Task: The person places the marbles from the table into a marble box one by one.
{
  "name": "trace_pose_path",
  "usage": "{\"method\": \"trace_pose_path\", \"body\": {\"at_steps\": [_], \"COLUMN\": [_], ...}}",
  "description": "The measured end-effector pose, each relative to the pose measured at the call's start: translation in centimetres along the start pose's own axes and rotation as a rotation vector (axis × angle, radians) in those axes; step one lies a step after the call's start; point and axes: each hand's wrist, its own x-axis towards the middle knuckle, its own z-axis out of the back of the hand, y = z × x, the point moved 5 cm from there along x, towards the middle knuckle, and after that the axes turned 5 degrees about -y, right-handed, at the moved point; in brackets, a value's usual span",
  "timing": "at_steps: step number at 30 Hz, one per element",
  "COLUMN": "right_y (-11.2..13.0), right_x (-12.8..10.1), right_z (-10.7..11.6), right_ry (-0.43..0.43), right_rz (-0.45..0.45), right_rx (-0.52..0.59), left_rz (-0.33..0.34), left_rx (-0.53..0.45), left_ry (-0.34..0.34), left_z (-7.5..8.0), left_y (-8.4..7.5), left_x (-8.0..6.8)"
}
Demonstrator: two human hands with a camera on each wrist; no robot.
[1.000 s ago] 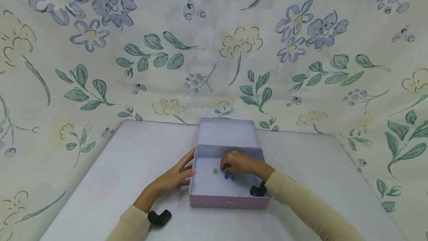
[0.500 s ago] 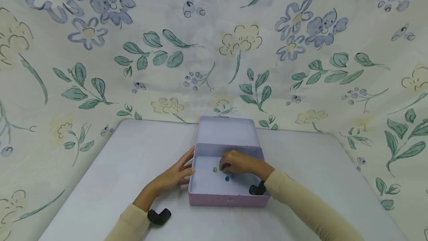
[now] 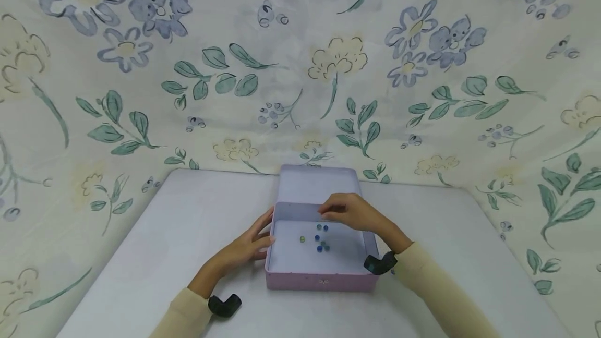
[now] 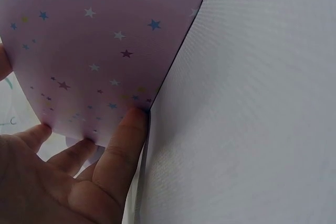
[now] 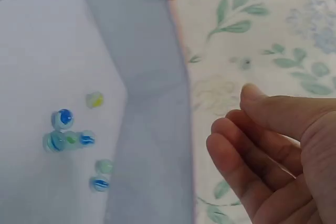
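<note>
A lilac tin box (image 3: 300, 281) stands on the table with its hinged lid (image 3: 319, 184) raised at the back. Several glass marbles lie loose on its floor: a yellow-green marble (image 3: 302, 239) sits apart to the left, while blue and greenish ones, such as a blue-swirled marble (image 5: 64, 118), cluster nearer the middle. My right hand (image 3: 354, 213) hovers over the box's back right part, fingers loosely bent, nothing between thumb and fingertips in the right wrist view. With extended fingers, my left hand (image 3: 241, 248) touches the box's left side; the left wrist view shows fingertips against its star-printed wall (image 4: 79, 51).
The white tabletop (image 3: 202, 207) reaches out on both sides of the box. Behind it hangs a flower-patterned cloth (image 3: 291, 67). Black wrist cameras (image 3: 224, 305) are strapped near both sleeves.
My right hand has risen from among the marbles and shifted back and right, uncovering several marbles on the box floor. The left hand has stayed at the box's side.
</note>
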Motion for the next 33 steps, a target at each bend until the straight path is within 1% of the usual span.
{"method": "trace_pose_path", "body": {"at_steps": [2,5,9,14,18,21,27,33], "right_y": [0.4,0.7,0.6,-0.4,-1.7,-2.7,-4.3,-6.0], "right_x": [-0.7,-1.9,-4.0,-7.2,-10.1,-12.3,-15.9,-19.3], "right_z": [0.9,2.1,3.5,5.1,5.9,6.0,5.5,4.3], "right_ry": [-0.014,-0.032,-0.053,-0.113,-0.143,-0.153,-0.185,-0.168], "right_rz": [0.003,0.021,0.003,-0.051,-0.149,-0.207,-0.24,-0.322], "right_rx": [0.004,-0.027,-0.069,-0.084,-0.086,-0.091,-0.145,-0.107], "left_rz": [0.007,0.012,0.014,0.018,0.023,0.021,0.013,0.016], "left_rx": [-0.006,-0.006,0.001,0.002,-0.004,-0.004,-0.008,-0.01], "left_ry": [0.0,-0.008,-0.01,-0.011,-0.015,-0.012,-0.006,-0.009], "left_z": [-0.1,-0.1,-0.1,-0.1,0.0,0.1,0.2,0.1], "left_y": [0.0,0.0,0.1,0.1,0.1,0.1,0.3,0.2], "left_x": [-0.1,-0.2,-0.2,-0.1,-0.1,-0.1,0.1,0.0]}}
